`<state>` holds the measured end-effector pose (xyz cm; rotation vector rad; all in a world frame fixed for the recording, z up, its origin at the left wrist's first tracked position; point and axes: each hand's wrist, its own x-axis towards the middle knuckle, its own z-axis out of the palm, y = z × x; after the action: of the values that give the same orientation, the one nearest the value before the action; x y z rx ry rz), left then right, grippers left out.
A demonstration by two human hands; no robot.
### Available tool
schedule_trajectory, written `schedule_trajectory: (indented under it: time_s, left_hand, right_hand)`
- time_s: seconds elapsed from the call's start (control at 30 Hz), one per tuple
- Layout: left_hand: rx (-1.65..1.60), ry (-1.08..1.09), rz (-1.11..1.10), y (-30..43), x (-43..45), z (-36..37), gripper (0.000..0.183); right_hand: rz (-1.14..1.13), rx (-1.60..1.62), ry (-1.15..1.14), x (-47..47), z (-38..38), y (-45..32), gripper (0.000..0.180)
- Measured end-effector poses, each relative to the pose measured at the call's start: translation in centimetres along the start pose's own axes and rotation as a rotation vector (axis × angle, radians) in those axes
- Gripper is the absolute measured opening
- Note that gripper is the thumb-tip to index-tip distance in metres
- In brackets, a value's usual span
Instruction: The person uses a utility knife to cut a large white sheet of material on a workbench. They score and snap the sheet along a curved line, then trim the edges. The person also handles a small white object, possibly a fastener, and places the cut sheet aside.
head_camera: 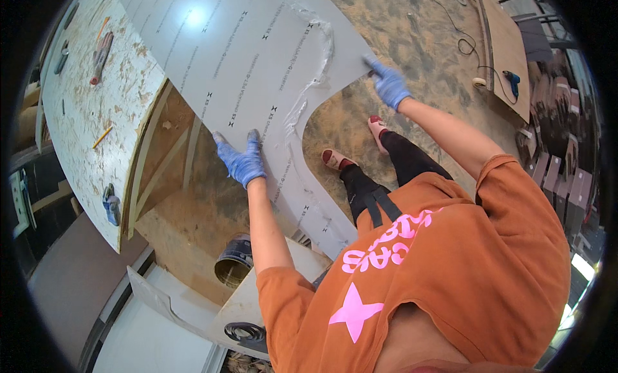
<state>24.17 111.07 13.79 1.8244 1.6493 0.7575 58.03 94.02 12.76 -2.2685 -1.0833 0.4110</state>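
Note:
A large translucent plastic sheet (212, 68) with printed writing and a curved cut-out spreads out before me. A wrinkled strip of clear film (318, 68) runs along its surface. My left hand (241, 161), in a blue knit glove, grips the sheet's left edge; its thumb lies on top, and some fingers are hidden. At the sheet's right corner is my right hand (388, 85), gloved alike and slightly blurred. It holds the edge there. The sheet's upper part reaches over the edge of a worn white worktable (77, 126), while its narrow end comes close to my shirt.
On the worktable lie a red-handled tool (100, 59), a yellow pencil (102, 137) and a dark-blue object (111, 205). A bucket (234, 259) stands below my left arm, near a black coil (245, 332). Rightwards, a corded drill (512, 84) rests on a wooden board (504, 49).

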Motion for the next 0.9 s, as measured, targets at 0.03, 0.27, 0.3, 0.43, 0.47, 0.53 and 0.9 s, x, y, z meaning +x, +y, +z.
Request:
schedule_trajectory:
  time_s: [0.03,0.27,0.3,0.43,0.47,0.53,0.9]
  left_hand:
    - [-0.01,0.003,0.005,0.1,0.1,0.0,0.098]
    - [-0.046,-0.03,-0.053,0.8,-0.2,-0.4,0.098]
    - [-0.046,-0.029,-0.058,0.8,-0.2,-0.5,0.098]
    - [-0.017,-0.013,-0.022,0.6,0.0,-0.3,0.1]
    - [-0.009,-0.016,-0.027,0.5,0.0,-0.2,0.1]
    - [0.018,-0.013,-0.024,0.6,0.1,-0.3,0.1]
    - [-0.017,-0.013,-0.017,0.9,-0.2,-0.5,0.098]
  right_hand:
    - [0.079,0.007,0.023,-0.1,0.1,-0.3,0.051]
    - [-0.117,0.003,0.051,-1.1,1.7,-0.7,0.05]
    - [-0.034,0.016,0.154,-1.0,1.6,-0.7,0.05]
    - [0.207,-0.027,0.187,-1.4,2.1,-3.0,0.049]
    - [0.216,-0.028,0.133,-2.1,2.9,-4.2,0.048]
    - [0.078,0.027,0.136,-4.1,5.8,-7.6,0.047]
    - [0.188,0.117,0.182,-2.7,4.9,-4.3,0.042]
